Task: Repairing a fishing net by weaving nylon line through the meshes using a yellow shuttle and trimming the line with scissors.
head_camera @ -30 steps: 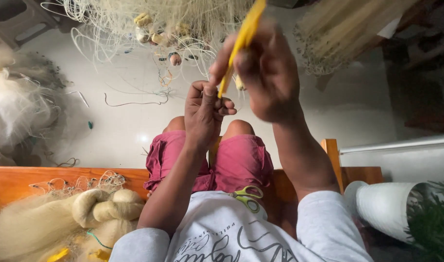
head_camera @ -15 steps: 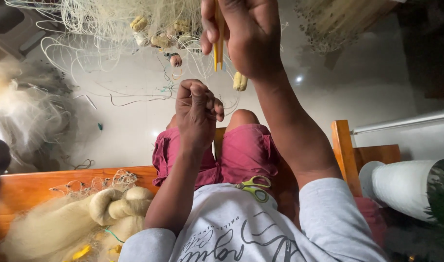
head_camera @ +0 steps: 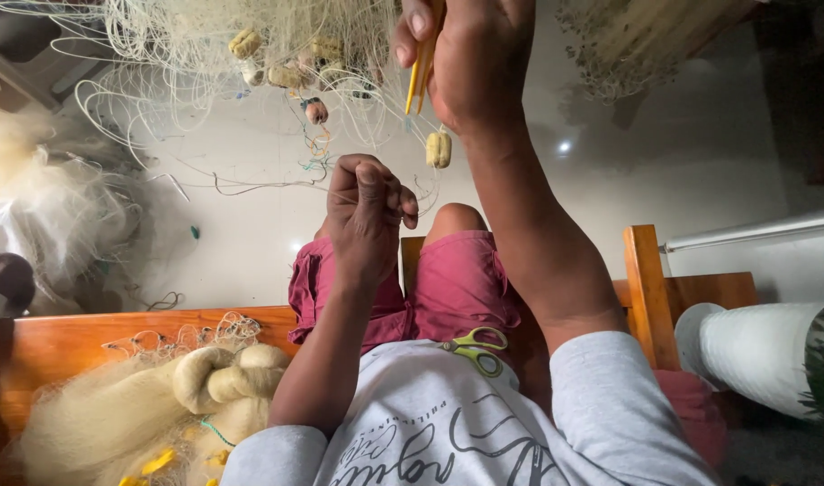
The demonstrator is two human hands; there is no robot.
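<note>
My right hand [head_camera: 470, 58] is raised at the top of the view, shut on a thin yellow netting needle [head_camera: 421, 67] that points down from my fingers. Lower down, my left hand [head_camera: 367, 207] is closed in a fist over my knees, pinching fine pale fishing line. A tangle of pale fishing net [head_camera: 205, 45] with small tan floats [head_camera: 439, 148] hangs just beyond both hands. I sit in pink shorts [head_camera: 457, 279] and a grey shirt.
Yellow-green scissors [head_camera: 475, 349] lie on my lap. A coiled bundle of pale net [head_camera: 160, 396] rests on the wooden bench [head_camera: 70, 342] at left. More net is heaped at far left [head_camera: 43, 216]. A white roll [head_camera: 754, 346] lies at right by a wooden post [head_camera: 646, 288].
My right hand has lifted the yellow needle up and away from my left hand toward the top of the view. My left hand keeps its fist in about the same place.
</note>
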